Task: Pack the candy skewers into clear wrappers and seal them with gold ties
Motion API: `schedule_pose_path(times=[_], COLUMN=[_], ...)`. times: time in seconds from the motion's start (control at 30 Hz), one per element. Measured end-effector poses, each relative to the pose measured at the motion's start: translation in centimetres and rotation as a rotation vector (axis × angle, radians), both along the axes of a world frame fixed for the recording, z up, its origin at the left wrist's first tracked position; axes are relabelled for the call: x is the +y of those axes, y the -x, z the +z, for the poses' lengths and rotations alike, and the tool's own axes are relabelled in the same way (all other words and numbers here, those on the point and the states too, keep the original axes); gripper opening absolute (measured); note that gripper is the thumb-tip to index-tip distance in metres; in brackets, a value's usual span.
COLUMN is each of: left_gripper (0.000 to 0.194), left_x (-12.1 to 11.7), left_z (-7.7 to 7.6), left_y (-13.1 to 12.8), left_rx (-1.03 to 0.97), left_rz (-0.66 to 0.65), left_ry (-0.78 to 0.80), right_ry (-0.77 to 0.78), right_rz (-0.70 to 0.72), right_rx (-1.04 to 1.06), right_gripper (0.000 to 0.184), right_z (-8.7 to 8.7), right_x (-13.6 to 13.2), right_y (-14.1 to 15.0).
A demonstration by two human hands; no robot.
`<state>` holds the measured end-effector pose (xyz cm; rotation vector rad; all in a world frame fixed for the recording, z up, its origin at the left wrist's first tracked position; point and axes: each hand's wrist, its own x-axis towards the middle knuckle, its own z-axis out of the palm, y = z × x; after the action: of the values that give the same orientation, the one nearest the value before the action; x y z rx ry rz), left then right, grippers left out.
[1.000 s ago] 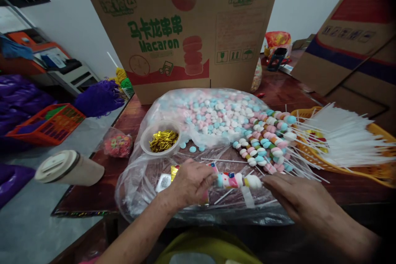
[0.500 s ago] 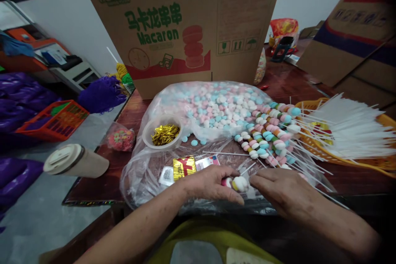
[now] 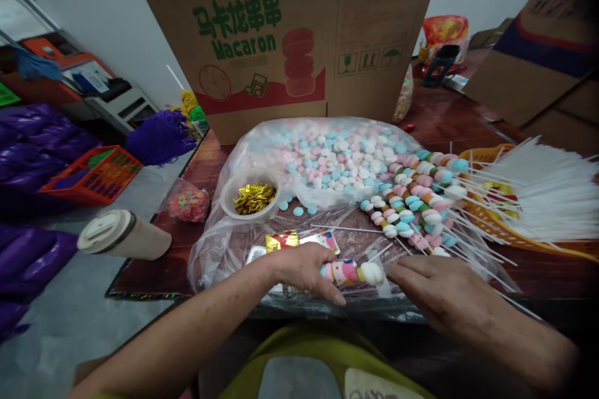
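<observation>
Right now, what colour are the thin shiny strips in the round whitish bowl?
The strips are gold, clearest in the head view.

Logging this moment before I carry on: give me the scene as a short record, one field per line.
left hand: over the left part of a candy skewer; grip unclear
right hand: nearest its white end; contact unclear
bowl: holds gold ties, left of the loose candies
skewer pile: beyond the right hand, beside the orange basket
orange basket: holds white sticks
cup: lidded, near the table's left edge
carton: behind the loose candies, printed "Macaron"
</observation>
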<state>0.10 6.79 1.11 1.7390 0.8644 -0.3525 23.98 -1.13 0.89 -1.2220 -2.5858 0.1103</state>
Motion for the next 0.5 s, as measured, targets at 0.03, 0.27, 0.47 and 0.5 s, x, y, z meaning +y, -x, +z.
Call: schedule_pose_path(times=[0.03, 0.27, 0.47, 0.5], left_gripper=[0.043, 0.048, 0.057, 0.057], left_x=[-0.2, -1.4, -1.9, -1.9], left_z=[0.0, 0.3, -0.8, -0.8], left_y=[-0.3, -2.2, -1.6, -1.4], left_rx=[0.007, 0.012, -0.149, -0.133], left_rz=[-0.003, -0.099, 0.172, 0.192], left_ry=[-0.057, -0.425, -0.273, -0.249], right_ry=[0.015, 0.265, -0.012, -0.046], right_rz=[0.019, 0.077, 0.011, -0.002], right_rx=[-0.032, -0.034, 0.027, 0.046], right_gripper=[0.026, 0.023, 0.02, 0.02], right_z=[0.1, -0.3, 0.1, 0.3], right_x=[-0.1, 0.2, 1.3, 1.3], right_y=[0.2, 1.5, 0.8, 0.4])
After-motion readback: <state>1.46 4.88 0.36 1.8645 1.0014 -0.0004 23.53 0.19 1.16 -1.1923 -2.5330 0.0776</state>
